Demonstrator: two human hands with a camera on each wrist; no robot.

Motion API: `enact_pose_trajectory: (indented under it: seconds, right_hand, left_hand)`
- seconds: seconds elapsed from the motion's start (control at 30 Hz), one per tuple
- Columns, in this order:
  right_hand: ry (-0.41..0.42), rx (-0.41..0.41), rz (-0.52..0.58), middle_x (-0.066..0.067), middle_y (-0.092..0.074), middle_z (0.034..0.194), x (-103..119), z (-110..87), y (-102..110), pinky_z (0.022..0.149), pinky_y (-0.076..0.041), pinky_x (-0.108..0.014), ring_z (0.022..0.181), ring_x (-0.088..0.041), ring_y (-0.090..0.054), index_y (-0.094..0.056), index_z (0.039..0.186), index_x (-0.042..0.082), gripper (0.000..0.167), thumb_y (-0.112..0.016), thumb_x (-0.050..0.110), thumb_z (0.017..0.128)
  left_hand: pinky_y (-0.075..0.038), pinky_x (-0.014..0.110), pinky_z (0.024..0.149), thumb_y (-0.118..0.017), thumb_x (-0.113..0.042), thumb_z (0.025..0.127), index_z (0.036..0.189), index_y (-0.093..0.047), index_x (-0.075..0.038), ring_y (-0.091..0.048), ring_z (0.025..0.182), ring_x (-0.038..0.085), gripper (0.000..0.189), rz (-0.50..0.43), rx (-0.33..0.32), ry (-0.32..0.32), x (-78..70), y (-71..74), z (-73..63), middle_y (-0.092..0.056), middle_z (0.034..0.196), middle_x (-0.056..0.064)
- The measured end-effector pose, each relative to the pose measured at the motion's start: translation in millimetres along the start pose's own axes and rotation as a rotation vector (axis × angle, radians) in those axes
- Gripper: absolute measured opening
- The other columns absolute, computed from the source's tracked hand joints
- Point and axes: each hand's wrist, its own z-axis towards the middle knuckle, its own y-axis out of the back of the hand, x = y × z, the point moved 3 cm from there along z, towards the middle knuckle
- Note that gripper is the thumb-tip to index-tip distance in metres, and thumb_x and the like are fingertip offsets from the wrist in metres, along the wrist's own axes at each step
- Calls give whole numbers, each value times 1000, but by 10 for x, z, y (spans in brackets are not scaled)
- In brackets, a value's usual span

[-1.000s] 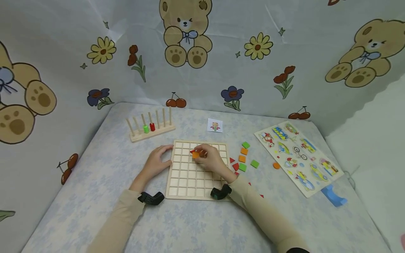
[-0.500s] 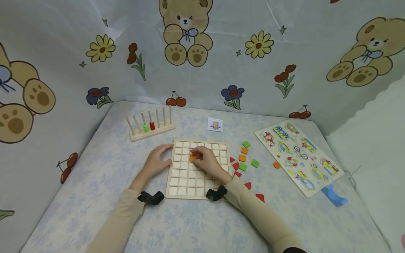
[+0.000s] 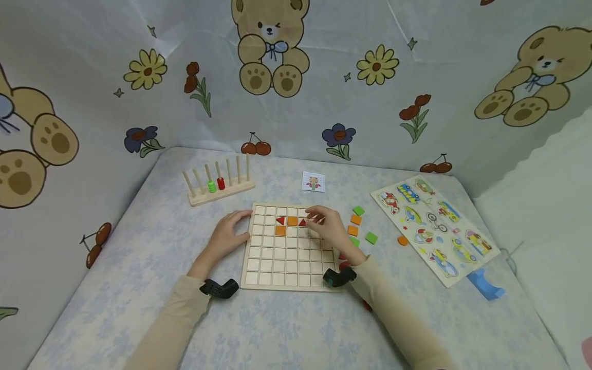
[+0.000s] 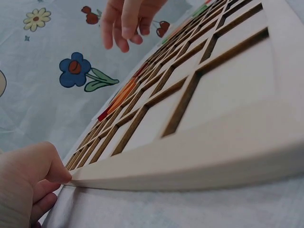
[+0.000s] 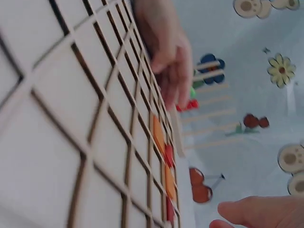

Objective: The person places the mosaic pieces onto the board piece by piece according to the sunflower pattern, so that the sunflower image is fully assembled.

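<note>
My left hand (image 3: pixel 227 231) rests along the left edge of the wooden grid board (image 3: pixel 273 280), its fingertips and thumb touching the frame. Over the board's upper right part hovers my right hand (image 3: pixel 329 226), fingers loosely bent and nothing visible between them. Two orange squares, an upper one (image 3: pixel 292 220) and a lower-left one (image 3: pixel 280 230), lie in cells of the board. A red triangle (image 3: pixel 281 220) sits left of the upper square, another red triangle (image 3: pixel 302 222) right of it. In the right wrist view, my right fingertips (image 5: pixel 256 211) are apart from the board.
Loose orange squares (image 3: pixel 355 220), green squares (image 3: pixel 371 238) and red pieces lie right of the board, some behind the right arm. A peg stand (image 3: pixel 222 193) and a picture card (image 3: pixel 313 181) are behind it. A picture puzzle board (image 3: pixel 435 226) and blue arch (image 3: pixel 485 285) lie far right.
My right hand set the orange square into the lower-left cell, let it go and moved right, uncovering the other pieces. My left hand stayed at the board's edge.
</note>
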Motion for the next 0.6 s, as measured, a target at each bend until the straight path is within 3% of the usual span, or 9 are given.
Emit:
enact_pose_trajectory:
  seconds: [0.2,0.4,0.6]
  right_hand:
    - [-66,-112,-102,-21,-68,97,-311,-214,476,69,-52,-32,83,-31,-63,-64,114,-4,30,-66,2,84]
    - [-275,-225,-197,-26,-66,107,-709,-612,1010,76,-52,-41,93,-38,-62,-62,117,-6,34,-62,-1,83]
    - [-440,-355,-291,-27,-66,109,-971,-1004,1348,74,-49,-35,93,-38,-62,-61,119,-6,38,-60,-2,81]
  left_hand:
    - [-31,52,111,-66,-13,81,137,-51,-11,-44,131,31,58,2,0,-12,8,-18,13,-54,138,11]
    - [-30,54,111,-66,-13,81,137,-51,-11,-45,131,32,58,-1,-6,-18,-8,-17,6,-53,138,11]
    - [-31,53,110,-66,-12,81,137,-51,-11,-45,130,32,58,-3,-6,-18,-9,-3,-7,-54,138,11]
